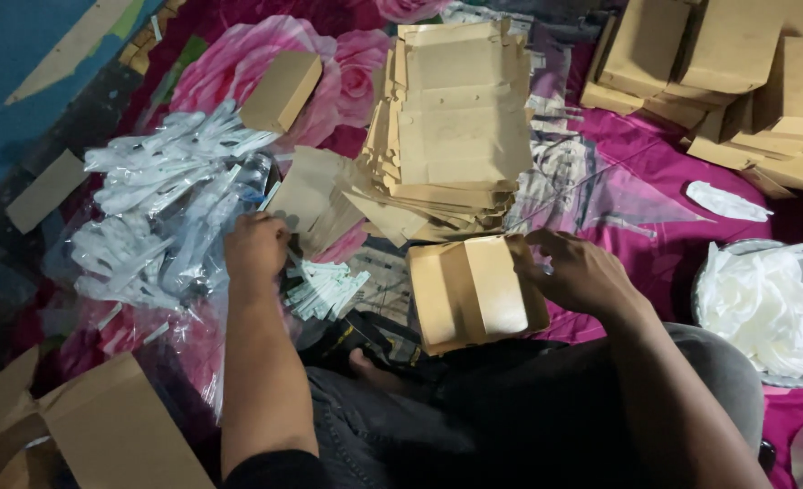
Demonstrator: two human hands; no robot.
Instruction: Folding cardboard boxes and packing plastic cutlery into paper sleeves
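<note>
My right hand [575, 269] grips the right edge of a folded brown cardboard box [470, 294] held over my lap. My left hand [254, 246] reaches left to a heap of white plastic utensils in clear wrappers [161, 213], fingers curled down at its edge; what it grasps is hidden. A small bundle of pale green paper packets [324, 288] lies just right of that hand. Behind the box rises a tall stack of flat brown cardboard blanks [451, 127].
More folded brown boxes [727, 72] pile up at the far right. A round bowl of white plastic pieces [768, 308] sits at right. One closed box [282, 91] lies on the floral cloth [637, 154]. Loose cardboard [102, 426] lies at lower left.
</note>
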